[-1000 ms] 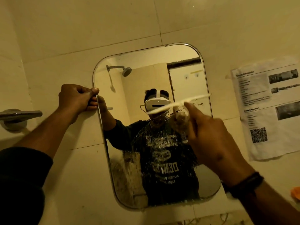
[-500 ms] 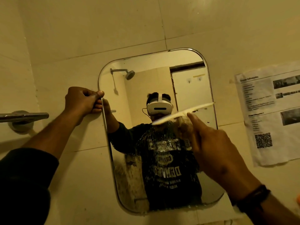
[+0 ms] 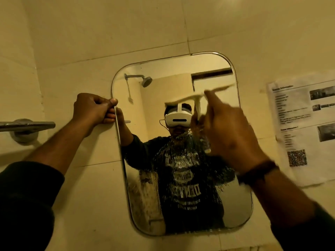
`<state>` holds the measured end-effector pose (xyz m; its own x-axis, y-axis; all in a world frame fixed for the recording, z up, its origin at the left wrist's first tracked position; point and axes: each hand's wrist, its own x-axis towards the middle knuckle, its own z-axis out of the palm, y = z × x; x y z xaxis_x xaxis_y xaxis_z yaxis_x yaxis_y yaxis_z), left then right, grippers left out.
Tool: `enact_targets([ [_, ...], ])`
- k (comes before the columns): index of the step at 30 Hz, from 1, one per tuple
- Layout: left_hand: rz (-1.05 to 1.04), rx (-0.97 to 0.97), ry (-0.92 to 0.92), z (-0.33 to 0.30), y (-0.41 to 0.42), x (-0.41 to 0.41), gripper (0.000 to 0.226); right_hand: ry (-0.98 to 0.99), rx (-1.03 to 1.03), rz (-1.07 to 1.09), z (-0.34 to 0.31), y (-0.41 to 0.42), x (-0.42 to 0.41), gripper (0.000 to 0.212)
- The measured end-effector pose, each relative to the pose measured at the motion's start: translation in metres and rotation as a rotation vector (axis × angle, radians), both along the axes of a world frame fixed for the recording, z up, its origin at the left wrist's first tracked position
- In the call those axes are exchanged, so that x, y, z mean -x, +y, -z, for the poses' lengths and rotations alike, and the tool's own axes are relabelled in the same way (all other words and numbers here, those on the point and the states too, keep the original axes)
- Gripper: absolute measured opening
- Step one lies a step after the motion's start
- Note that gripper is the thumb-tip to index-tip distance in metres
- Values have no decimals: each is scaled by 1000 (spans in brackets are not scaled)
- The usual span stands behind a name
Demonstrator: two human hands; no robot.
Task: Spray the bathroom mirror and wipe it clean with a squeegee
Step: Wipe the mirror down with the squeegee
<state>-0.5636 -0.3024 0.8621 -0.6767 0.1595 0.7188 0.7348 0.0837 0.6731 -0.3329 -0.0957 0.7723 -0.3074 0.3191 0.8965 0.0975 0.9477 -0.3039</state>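
— While the left hand pinches the mirror edge at nine o'clock, what about the right hand?
— It grips the squeegee, blade blurred, near one o'clock on the glass; droplets lie below.

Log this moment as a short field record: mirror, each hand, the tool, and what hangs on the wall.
mirror: rounded, on a tiled wall, droplets across the lower middle
left hand: grips the mirror's left edge
right hand: holds the squeegee handle, blurred
squeegee: white, blade tilted, at the upper right of the glass
wall left: metal bar
wall right: printed sheet with a QR code
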Motion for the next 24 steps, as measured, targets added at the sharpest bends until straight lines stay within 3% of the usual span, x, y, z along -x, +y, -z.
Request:
enact_targets([
  [5, 23, -16, -17, 0, 1, -4, 15, -93, 73, 13, 85, -11, -9, 51],
  [14, 37, -33, -25, 1, 2, -5, 13, 15, -1, -26, 16, -5, -10, 50],
  [21, 13, -43, 15, 2, 1, -1, 14, -131, 96, 7, 102, -14, -17, 54],
  [24, 7, -31, 17, 2, 0, -1, 13, -135, 91, 3, 101, -18, -22, 55],
])
